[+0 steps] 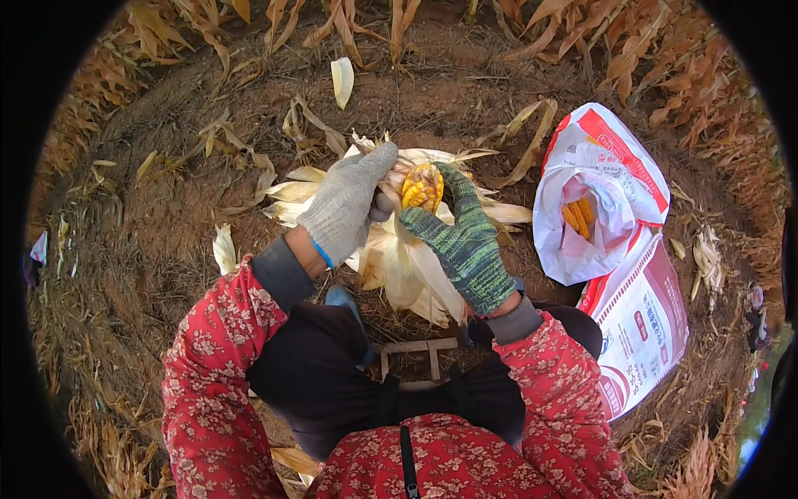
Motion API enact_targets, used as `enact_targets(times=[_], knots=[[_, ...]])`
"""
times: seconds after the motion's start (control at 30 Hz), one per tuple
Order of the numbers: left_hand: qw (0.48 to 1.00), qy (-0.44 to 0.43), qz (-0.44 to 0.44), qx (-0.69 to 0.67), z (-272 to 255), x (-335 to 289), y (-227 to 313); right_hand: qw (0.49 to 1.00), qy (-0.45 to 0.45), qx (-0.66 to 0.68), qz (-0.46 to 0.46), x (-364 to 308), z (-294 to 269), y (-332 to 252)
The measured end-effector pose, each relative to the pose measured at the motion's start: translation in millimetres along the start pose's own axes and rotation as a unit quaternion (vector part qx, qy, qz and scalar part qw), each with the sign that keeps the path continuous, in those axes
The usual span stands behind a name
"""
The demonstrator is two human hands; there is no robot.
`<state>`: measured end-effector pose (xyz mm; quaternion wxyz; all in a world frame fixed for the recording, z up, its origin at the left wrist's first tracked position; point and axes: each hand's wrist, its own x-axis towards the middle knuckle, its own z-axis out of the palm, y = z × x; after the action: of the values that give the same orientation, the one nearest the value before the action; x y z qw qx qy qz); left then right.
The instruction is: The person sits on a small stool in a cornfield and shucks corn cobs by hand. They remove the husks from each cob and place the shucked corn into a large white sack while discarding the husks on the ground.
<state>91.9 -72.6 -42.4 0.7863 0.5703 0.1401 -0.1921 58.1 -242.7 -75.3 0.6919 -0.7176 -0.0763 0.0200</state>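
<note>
While I sit low on a small wooden stool (416,349) on the bare brown soil, both my hands are closed around one corn cob (421,187) held out in front of my knees. My left hand (347,204), in a grey knitted glove, curls over the top left of the cob, fingers wrapped onto the pale husk (399,266) and gripping it. My right hand (464,237), in a green mottled glove, clasps the cob from the right side, its fingers bent up against the exposed yellow kernels. Between the two gloves a patch of yellow kernels shows, and the dry cream-coloured husk leaves fan out below and to both sides of my hands, hanging down toward my lap. To my right, well apart from the cob, a white and red woven sack (598,191) lies open on the ground, and another yellow cob (578,216) shows inside its mouth. A second flat sack (644,324) of the same kind lies just below it, touching it. Loose husk pieces (342,81) are scattered on the soil ahead of me, and dry brown corn stalks and leaves (640,50) ring the cleared patch.
</note>
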Motion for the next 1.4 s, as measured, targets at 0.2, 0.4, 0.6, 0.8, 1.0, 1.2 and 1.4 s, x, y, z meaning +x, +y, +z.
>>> enact_targets(times=[0.2,0.4,0.6,0.8,1.0,1.2,1.4], knots=[[0.997,-0.029,-0.019,-0.072,17.4,-7.3,3.9,0.992,-0.054,-0.085,-0.081,-3.2,-15.6,11.1],[0.997,0.009,0.01,-0.077,5.1,0.6,3.5,0.982,0.018,-0.115,-0.146,-6.9,-33.1,21.0],[0.955,0.245,0.1,-0.135,-91.2,35.1,22.4,0.815,0.134,0.545,0.143,24.6,-80.8,15.8],[0.945,0.285,0.105,-0.125,-122.6,35.7,21.2,0.818,0.121,0.549,0.124,20.8,-57.8,-7.2],[0.969,0.215,0.086,-0.085,-147.9,35.2,26.1,0.953,0.146,0.267,-0.012,15.4,-58.0,13.8],[0.581,0.217,0.444,0.647,-21.3,-7.7,29.9,0.896,0.268,0.347,0.075,17.3,-39.8,21.9],[0.582,-0.008,0.424,0.693,24.4,3.2,-16.4,0.844,0.178,0.496,0.103,18.5,-17.2,5.5]])
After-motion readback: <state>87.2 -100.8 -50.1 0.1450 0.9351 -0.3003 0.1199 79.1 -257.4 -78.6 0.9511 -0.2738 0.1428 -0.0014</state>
